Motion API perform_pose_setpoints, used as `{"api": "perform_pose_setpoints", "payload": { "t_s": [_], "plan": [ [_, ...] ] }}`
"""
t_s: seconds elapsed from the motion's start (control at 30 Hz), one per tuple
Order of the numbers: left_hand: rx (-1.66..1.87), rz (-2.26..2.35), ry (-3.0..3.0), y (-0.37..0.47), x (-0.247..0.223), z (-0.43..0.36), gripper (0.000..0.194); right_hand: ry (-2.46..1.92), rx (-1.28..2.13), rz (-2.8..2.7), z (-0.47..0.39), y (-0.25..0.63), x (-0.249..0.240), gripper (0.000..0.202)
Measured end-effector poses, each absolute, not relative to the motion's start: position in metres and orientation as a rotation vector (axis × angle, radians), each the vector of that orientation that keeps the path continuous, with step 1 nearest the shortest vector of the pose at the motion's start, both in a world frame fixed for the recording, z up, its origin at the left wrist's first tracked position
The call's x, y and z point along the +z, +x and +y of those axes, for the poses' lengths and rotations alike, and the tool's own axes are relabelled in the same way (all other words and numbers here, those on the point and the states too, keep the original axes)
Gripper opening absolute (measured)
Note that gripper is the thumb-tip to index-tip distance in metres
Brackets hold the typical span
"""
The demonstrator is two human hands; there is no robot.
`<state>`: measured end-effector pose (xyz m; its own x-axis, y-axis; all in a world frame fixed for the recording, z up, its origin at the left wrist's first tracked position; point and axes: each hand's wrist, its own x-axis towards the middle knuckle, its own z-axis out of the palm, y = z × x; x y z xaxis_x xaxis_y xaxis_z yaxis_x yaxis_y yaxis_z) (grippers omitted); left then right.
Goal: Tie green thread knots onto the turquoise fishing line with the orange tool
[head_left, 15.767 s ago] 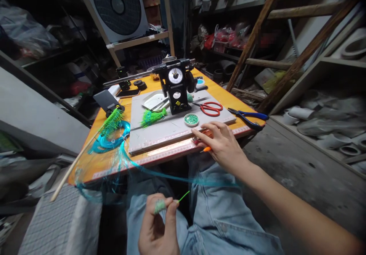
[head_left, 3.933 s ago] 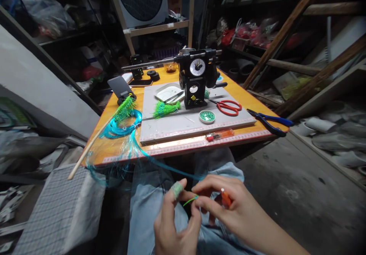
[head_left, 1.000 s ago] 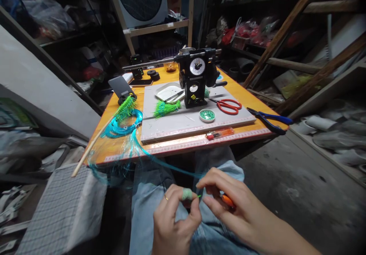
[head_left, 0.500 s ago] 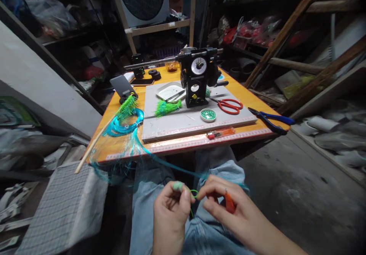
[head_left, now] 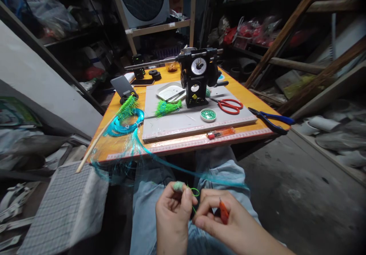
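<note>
Low in the view, above jeans-clad legs, my left hand [head_left: 173, 209] pinches a thin bright green cord [head_left: 195, 191] that forms a small loop beside the thumb. A pale green wrap [head_left: 177, 186] covers its index fingertip. Just to the right, my right hand [head_left: 217, 213] is closed, its thumb and index fingertips on the cord's lower end. An orange pointed tool [head_left: 223, 211] is tucked among that hand's fingers. The two hands are close but apart. A bundle of blue strands [head_left: 171, 166] runs from the table across the legs behind them.
On the orange table [head_left: 122, 148], a grey board [head_left: 171, 127] bears a black winding device [head_left: 196, 83], red scissors [head_left: 230, 106], a dish of green beads [head_left: 208, 115] and a green bristly bundle [head_left: 168, 108]. Blue-handled pliers [head_left: 271, 119] overhang the right edge. A wooden stick [head_left: 95, 144] lies left.
My right hand has moved down and slightly left, with the orange tool now more upright. The green loop stands more open between the hands. My left hand has barely shifted.
</note>
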<state>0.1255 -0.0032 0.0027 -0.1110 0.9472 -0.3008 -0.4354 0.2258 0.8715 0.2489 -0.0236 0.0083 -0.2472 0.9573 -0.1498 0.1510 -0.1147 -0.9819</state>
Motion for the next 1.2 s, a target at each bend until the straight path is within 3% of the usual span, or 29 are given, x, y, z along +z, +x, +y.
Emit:
{"api": "perform_pose_setpoints", "payload": {
  "t_s": [0.4,0.57,0.73,1.03,1.2],
  "plan": [
    [1.359,1.129,0.621,0.124,0.001,-0.004,0.031,-1.332,1.301,-1.613,-0.027,0.257,0.011,0.014],
    [1.46,1.265,0.73,0.126,0.005,-0.004,0.019,-1.372,1.107,-1.658,-0.036,0.262,0.02,0.031],
    [1.485,1.207,0.758,0.132,0.004,-0.008,0.014,-1.303,1.0,-1.775,-0.039,0.259,0.005,0.031],
    [1.411,1.178,0.704,0.13,0.004,-0.01,0.02,-1.349,1.286,-1.493,-0.028,0.253,0.015,0.026],
    [1.383,1.133,0.674,0.127,0.004,-0.009,0.03,-1.329,1.232,-1.46,-0.026,0.254,0.018,0.022]
  ]
}}
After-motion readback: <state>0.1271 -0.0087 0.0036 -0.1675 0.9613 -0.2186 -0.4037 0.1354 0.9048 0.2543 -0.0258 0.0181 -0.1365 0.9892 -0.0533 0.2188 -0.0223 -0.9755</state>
